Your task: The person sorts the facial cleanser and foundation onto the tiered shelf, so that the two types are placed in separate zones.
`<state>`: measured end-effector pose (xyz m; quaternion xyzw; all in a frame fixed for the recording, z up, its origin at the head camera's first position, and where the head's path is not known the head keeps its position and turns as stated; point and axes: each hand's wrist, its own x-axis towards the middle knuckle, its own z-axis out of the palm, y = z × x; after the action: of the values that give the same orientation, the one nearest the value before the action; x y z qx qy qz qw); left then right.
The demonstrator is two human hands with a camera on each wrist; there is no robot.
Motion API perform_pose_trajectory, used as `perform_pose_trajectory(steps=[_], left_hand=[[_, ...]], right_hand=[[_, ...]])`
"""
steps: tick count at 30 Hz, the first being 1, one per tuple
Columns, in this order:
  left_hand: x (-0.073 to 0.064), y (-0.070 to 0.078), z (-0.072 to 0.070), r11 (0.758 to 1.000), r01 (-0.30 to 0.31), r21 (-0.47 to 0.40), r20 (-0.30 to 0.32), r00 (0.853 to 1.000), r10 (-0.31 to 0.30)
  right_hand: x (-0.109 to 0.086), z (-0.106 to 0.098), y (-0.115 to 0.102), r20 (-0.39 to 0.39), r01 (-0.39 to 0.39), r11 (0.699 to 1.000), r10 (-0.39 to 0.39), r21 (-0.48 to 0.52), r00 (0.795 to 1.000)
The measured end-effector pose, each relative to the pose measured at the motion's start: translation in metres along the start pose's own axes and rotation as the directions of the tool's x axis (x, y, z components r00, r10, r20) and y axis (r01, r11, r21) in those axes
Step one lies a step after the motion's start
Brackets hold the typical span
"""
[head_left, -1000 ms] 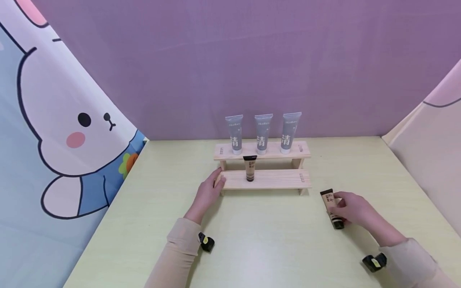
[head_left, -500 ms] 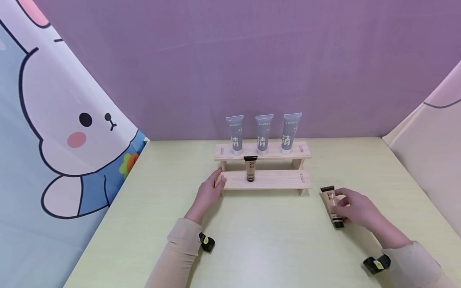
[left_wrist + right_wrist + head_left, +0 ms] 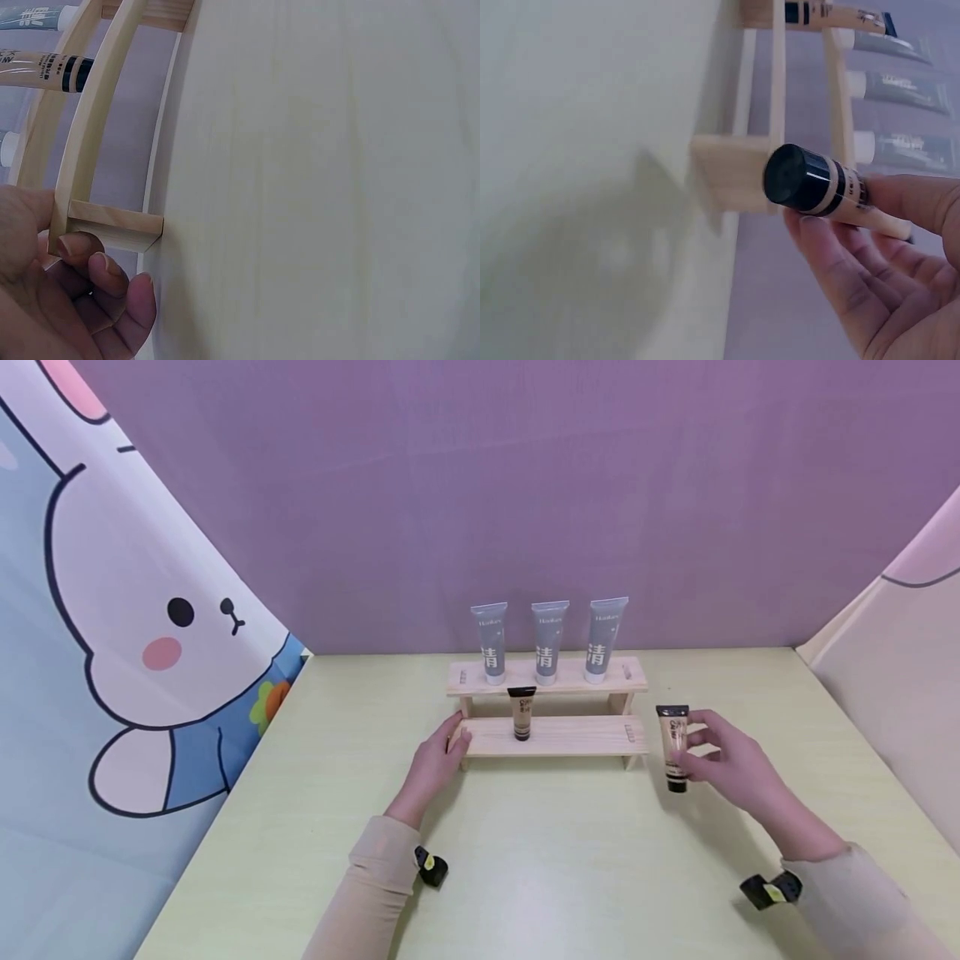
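My right hand pinches a beige tube with a black cap between thumb and fingers, its cap pointing down, just right of the two-tier wooden rack. In the right wrist view the black cap faces the camera. At the rack's left end my left hand grips the lower shelf; the left wrist view shows thumb and fingertips pinching the shelf's end. Another beige tube stands on its cap on the lower shelf, left of centre. Grey tubes stand on the upper shelf, three in a row.
The rack stands towards the back of a pale wooden table. Behind it hangs a purple cloth. A cloth with a cartoon rabbit covers the left side, and a pale cloth the right.
My right hand has lifted the beige tube off the table, turned it from tilted to nearly upright and brought it up and leftward towards the rack. The left hand has stayed on the shelf.
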<state>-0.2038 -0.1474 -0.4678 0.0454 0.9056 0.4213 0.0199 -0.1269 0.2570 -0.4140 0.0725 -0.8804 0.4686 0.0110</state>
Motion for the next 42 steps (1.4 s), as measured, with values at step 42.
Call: perform_pose_trajectory(steps=[42], left_hand=[[0.001,0.002,0.0,1.0,-0.008,0.027,-0.007,1.0,0.009]], right_hand=[[0.072,0.092,-0.022,-0.111,0.335,0.942,-0.336,-0.029,0.935]])
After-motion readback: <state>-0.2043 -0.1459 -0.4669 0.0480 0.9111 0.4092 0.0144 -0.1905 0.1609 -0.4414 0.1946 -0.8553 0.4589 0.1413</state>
